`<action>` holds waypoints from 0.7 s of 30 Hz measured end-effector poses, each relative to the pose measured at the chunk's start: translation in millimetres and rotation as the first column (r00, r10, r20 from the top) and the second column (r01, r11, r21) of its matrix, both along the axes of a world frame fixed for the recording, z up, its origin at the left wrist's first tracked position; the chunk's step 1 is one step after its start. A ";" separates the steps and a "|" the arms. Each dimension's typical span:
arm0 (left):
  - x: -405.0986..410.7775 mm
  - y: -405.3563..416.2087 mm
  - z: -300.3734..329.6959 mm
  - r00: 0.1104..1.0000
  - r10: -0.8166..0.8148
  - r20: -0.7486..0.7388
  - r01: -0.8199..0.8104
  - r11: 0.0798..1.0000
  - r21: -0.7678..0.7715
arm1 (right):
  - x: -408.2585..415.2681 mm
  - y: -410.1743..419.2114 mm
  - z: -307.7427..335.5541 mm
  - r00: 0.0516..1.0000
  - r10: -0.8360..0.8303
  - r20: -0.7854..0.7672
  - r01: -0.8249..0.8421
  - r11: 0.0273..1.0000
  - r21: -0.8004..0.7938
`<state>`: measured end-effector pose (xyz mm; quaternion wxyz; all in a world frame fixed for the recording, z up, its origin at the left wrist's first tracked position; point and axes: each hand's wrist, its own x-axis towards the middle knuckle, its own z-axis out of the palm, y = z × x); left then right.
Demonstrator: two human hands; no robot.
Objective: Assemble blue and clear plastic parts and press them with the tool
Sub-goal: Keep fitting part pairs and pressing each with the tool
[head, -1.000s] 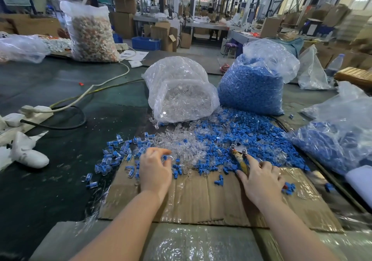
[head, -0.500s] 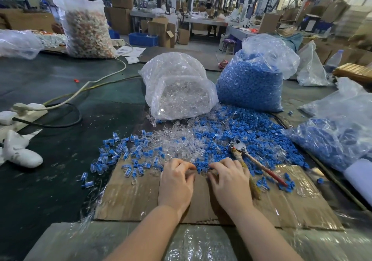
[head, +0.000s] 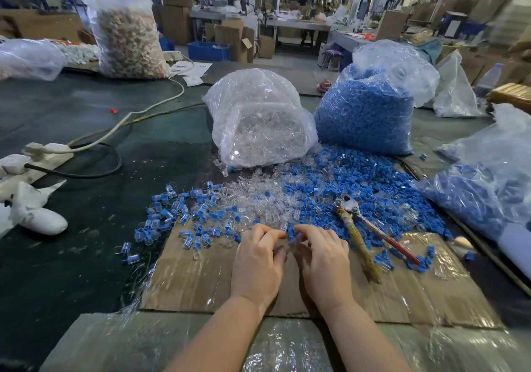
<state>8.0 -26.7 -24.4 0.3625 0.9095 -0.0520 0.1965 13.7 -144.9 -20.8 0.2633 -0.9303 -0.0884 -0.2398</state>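
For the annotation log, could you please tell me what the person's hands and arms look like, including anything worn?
Both arms are bare up to the frame edge: no sleeves. The left hand and right hand wear no gloves, and no rings, watch or bands show.

Two hands (head: 290,259), one pressing tool (head: 362,228), five filled plastic bags (head: 258,119).

Right hand (head: 324,262) no longer grips the pliers (head: 359,228); they lie on the cardboard sheet (head: 201,279), right of both hands. Left hand (head: 257,265) leaves the assembled-piece scatter, meets right hand at the cardboard's far edge, fingers curled over a blue part (head: 290,231).
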 end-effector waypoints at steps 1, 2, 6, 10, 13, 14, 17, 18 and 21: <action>-0.6 0.1 0.3 1.000 -0.005 0.009 0.005 1.000 -0.010 | -0.7 0.1 0.7 0.999 0.039 0.004 -0.039 0.999 0.024; -0.9 0.3 0.7 1.000 -0.017 0.014 0.017 1.000 -0.018 | -1.8 0.2 1.4 0.997 0.078 0.006 -0.078 0.996 0.044; -1.6 0.2 3.5 0.995 -0.096 -0.009 0.095 0.993 -0.070 | -4.8 -1.4 3.0 0.989 0.149 -0.008 -0.148 0.984 0.095; -2.3 0.6 4.3 0.997 -0.067 -0.024 0.062 0.985 -0.164 | -5.9 0.3 3.4 0.993 0.120 0.012 -0.120 0.993 0.022; -2.5 0.8 4.8 0.999 -0.045 -0.026 0.040 0.984 -0.173 | -6.3 0.3 3.2 0.997 -0.042 0.063 0.043 0.999 -0.022; -2.4 0.8 5.1 0.999 -0.041 -0.028 0.036 0.984 -0.176 | -6.7 -0.6 3.8 0.990 -0.123 0.072 0.124 0.992 -0.004; -2.4 0.7 6.5 0.999 -0.032 -0.040 0.024 0.981 -0.192 | -7.0 -3.0 4.0 0.957 -0.288 0.036 0.287 0.958 0.032; -2.7 0.7 6.8 0.999 -0.030 -0.042 0.021 0.980 -0.198 | -6.4 -3.0 3.2 0.953 -0.303 -0.007 0.303 0.953 0.020; -3.5 1.0 7.8 0.999 -0.027 -0.044 0.018 0.978 -0.207 | -4.7 -1.4 0.2 0.940 -0.308 -0.149 0.304 0.951 -0.049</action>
